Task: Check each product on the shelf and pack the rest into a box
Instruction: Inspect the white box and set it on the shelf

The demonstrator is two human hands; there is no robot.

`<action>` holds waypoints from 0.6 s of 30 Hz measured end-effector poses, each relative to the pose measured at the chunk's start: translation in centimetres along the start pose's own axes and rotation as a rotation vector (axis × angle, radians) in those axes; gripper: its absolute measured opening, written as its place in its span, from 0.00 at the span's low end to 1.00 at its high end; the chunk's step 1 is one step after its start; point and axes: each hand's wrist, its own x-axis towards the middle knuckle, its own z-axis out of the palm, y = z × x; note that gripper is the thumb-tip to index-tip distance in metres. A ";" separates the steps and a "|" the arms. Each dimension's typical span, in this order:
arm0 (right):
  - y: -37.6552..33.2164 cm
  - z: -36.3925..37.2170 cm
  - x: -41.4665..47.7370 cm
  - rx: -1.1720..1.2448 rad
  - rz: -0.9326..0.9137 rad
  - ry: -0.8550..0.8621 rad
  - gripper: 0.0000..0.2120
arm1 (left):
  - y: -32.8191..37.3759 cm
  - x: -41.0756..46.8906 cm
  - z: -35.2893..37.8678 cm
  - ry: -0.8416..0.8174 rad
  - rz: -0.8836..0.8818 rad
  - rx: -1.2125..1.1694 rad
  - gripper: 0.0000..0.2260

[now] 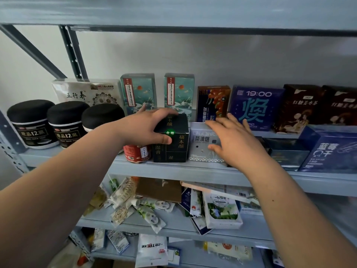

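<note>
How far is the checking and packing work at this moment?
Done: the dark box carries a green sticker. In hand: the left hand grips that box; the right hand is open at the pale box. Left: the jars show no sticker, and no packing box is in view.

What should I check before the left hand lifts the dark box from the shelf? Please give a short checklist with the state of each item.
1. Left hand grip on the dark box: fingers over the top, thumb on the front. Ok.
2. Green sticker on the dark box visible: ok.
3. Gap between the dark box and the red can: cannot tell.
4. Right hand free: open at the white box, holding nothing. Ok.
5. Packing carton ready: cannot tell, none in view.
</note>
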 end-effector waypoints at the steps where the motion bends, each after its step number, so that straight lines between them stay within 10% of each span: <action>1: 0.2 -0.1 0.1 0.009 0.011 -0.001 0.34 | -0.2 0.2 0.1 -0.011 -0.008 -0.006 0.33; 18: 0.0 -1.2 -1.4 0.473 -0.022 0.205 0.20 | -0.1 0.3 4.2 0.258 -0.037 0.463 0.30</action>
